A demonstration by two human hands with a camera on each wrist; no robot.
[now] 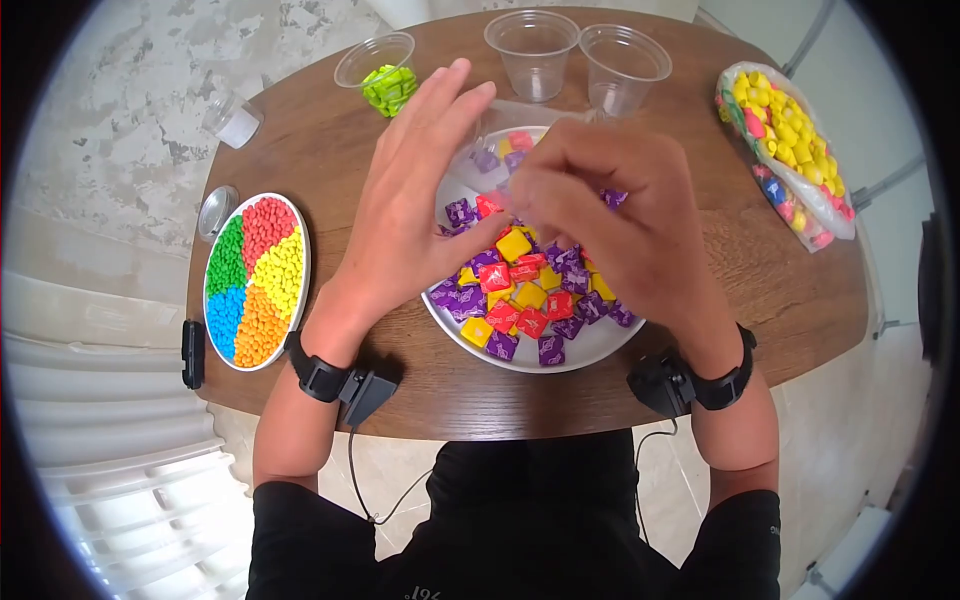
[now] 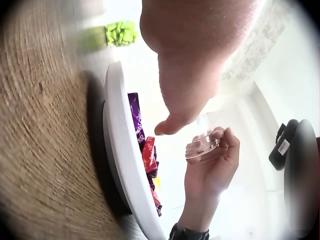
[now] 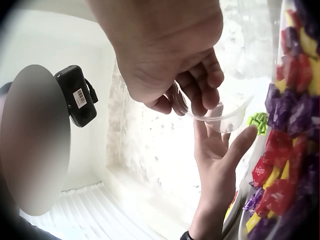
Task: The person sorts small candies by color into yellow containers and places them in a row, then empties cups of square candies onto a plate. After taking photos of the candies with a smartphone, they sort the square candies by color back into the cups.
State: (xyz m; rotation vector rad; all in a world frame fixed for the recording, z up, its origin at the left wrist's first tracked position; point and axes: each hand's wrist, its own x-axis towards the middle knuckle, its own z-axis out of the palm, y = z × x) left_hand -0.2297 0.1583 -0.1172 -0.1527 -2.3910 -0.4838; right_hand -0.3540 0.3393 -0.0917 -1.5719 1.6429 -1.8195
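My right hand [image 1: 620, 210] pinches the rim of a clear plastic cup [image 3: 232, 120], which it holds tilted above the white plate [image 1: 545, 369]. Wrapped candies [image 1: 530, 295] in purple, red and yellow lie heaped on that plate. My left hand [image 1: 405, 210] is raised over the plate's left side, its fingers straight and pointing away from me. In the right wrist view its fingers overlap the cup from behind, and its thumb stands apart. The right hand hides part of the cup in the head view.
Behind the plate stand a cup of green candies [image 1: 390, 90] and two clear cups [image 1: 532, 60]. An oval plate [image 1: 307, 262] of small candies grouped by colour is at left, near a small jar [image 1: 238, 124] and a round lid [image 1: 217, 212]. A bag of candies [image 1: 790, 140] lies right.
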